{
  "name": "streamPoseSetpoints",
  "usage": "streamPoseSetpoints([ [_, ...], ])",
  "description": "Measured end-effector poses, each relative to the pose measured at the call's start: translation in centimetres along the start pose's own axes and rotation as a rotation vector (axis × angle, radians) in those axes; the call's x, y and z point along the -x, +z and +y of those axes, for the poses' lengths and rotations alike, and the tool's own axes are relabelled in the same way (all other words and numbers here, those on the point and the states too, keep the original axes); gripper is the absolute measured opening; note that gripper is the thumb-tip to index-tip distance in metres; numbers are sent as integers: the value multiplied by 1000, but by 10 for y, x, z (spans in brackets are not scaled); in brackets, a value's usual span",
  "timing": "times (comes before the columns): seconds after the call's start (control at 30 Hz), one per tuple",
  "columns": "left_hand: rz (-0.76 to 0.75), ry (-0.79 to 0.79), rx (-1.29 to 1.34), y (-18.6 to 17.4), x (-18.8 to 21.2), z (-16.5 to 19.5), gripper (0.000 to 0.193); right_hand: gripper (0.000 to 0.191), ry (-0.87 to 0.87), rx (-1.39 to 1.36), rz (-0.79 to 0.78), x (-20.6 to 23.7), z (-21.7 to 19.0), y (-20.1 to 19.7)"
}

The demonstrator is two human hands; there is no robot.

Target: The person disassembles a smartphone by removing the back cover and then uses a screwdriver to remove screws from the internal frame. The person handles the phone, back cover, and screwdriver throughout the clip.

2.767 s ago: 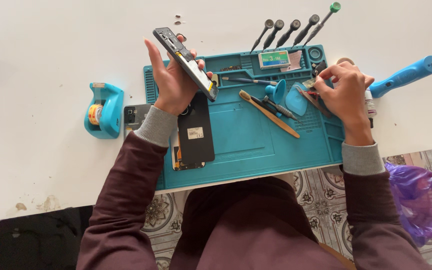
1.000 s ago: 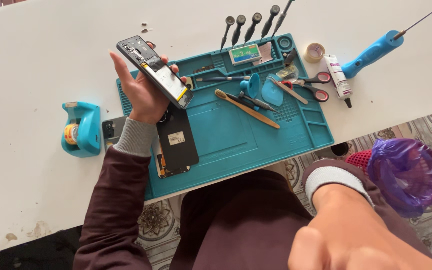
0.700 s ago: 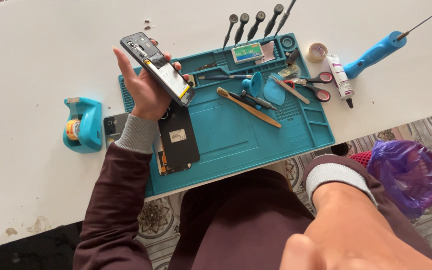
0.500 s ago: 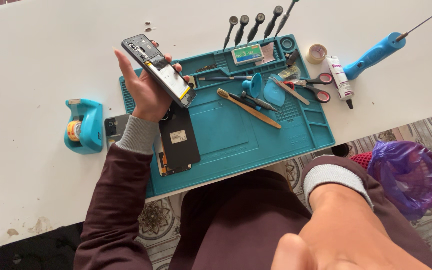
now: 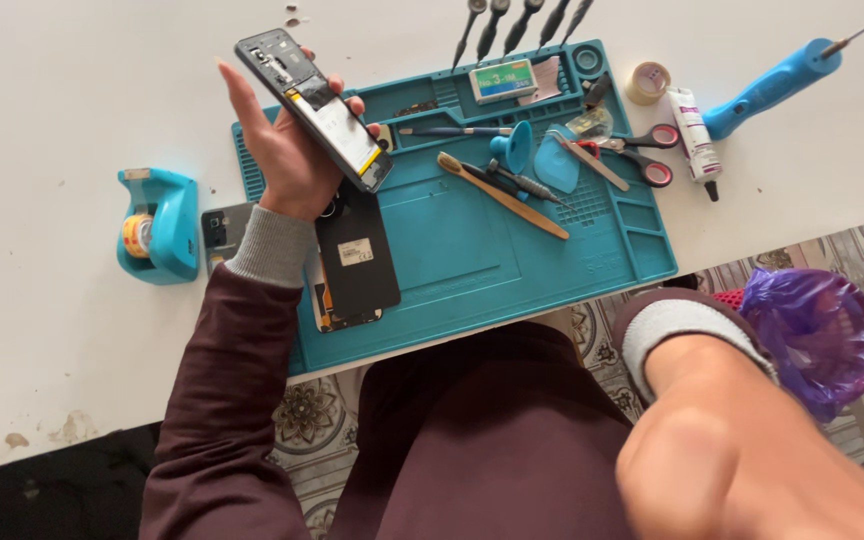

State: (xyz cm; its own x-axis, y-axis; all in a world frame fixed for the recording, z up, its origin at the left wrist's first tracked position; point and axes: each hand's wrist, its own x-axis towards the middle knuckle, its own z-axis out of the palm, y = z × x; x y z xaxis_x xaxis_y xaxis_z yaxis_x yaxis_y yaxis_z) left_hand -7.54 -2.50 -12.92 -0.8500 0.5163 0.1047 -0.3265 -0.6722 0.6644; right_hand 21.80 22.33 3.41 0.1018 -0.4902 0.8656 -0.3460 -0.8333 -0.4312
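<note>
The opened phone (image 5: 315,108), its back cover off so that the battery and circuit parts show, sits tilted in the left hand (image 5: 287,150), raised over the upper left corner of the teal work mat (image 5: 492,255). The fingers wrap its far edge and the thumb stands out on the near side, so the hand is grasping the phone along its length.

In the head view, the right hand (image 5: 742,470) is lifted close to the camera at the lower right, large and blurred. It looks curled like a loose fist, but whether it holds anything I cannot tell.

Below the left wrist, a dark phone panel (image 5: 355,255) lies flat on the mat, overlapping a second part beneath it. A wooden-handled brush (image 5: 502,195) lies slanted across the middle of the mat, with a blue suction cup (image 5: 515,148) and a blue triangular pick (image 5: 557,165) just beside its upper end. Red-handled scissors (image 5: 642,152) rest at the mat's right edge. A row of screwdrivers (image 5: 522,22) lies on the white table (image 5: 52,90) above the mat. To the right of them lie a small tape roll (image 5: 648,82), a white glue tube (image 5: 694,128) and a blue handled tool (image 5: 770,88). A blue tape dispenser (image 5: 160,224) stands on the table left of the mat. A purple bag (image 5: 817,325) sits on the patterned floor at the right.
</note>
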Motion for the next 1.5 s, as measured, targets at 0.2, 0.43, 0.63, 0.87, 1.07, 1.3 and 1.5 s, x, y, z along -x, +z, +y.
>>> streamPoseSetpoints([
  [0.2, 18, 24, 42, 2, 0, 2, 97, 10, 471, 793, 471, -23, 10, -41],
  [0.43, 28, 27, 28, 18, 4, 11, 99, 14, 1182, 1138, 359, 51, 47, -150],
  [0.63, -4, 38, 9, 36, 6, 20, 96, 18, 1370, 1245, 206, 86, 62, -188],
  [0.87, -59, 14, -45, 46, 8, 20, 95, 27, 1469, 1318, 264, 102, 62, -187],
  [1.07, -77, 6, -97, 51, 3, 17, 98, 33, 1612, 1276, 207, 77, 20, -161],
  [1.3, -81, -43, -60, 56, 9, 24, 106, 32, 1987, 1181, 43, 60, 23, -124],
  [1.5, -128, -86, 63, 63, 16, 36, 114, 32, 2042, 857, 62, 64, 21, -152],
])
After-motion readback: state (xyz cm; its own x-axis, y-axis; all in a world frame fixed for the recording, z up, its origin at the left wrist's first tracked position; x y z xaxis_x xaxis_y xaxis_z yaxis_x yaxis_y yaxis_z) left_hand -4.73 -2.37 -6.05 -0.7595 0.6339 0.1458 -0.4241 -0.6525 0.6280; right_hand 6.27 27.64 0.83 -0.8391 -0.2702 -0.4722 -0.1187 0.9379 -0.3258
